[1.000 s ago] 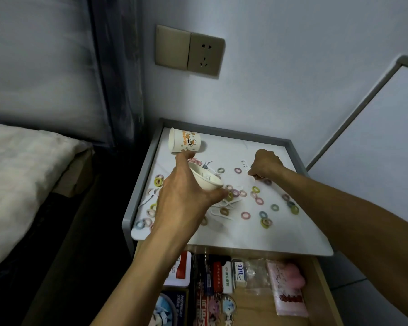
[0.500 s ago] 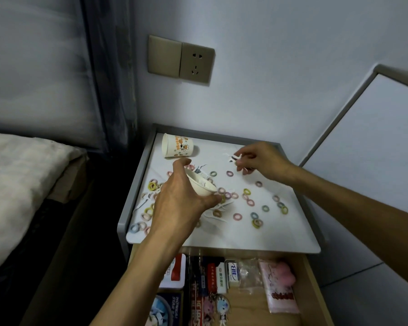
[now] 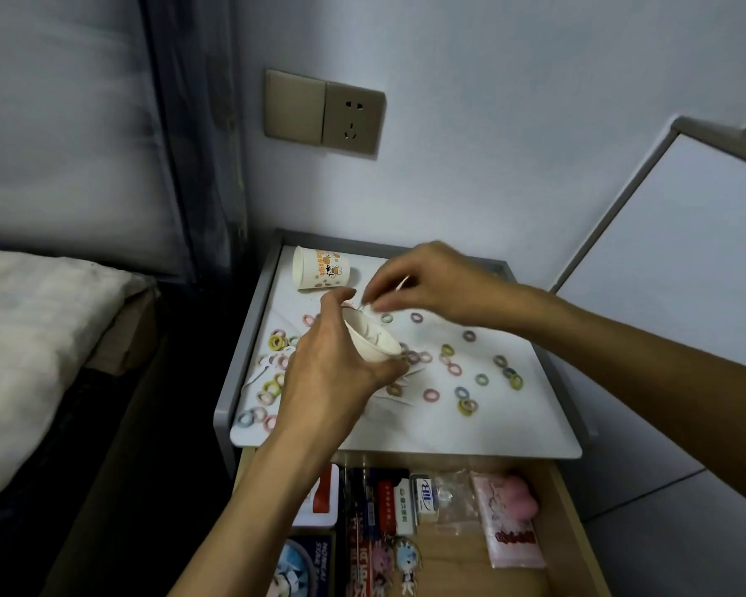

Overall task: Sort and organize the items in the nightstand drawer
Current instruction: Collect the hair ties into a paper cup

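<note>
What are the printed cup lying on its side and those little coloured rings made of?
The printed cup looks like matte paper: thin rolled rim, cartoon print on white. The coloured rings look like soft elastic or fabric hair ties, dull and slightly thick, but they are too small to be sure.

Tilted white cup [image 3: 372, 339], scattered rings [image 3: 430, 396], pinched pick [image 3: 402, 283]

Nightstand [image 3: 250, 338]: rings [image 3: 430, 395], cup [image 3: 319, 269], maybe picks.
</note>
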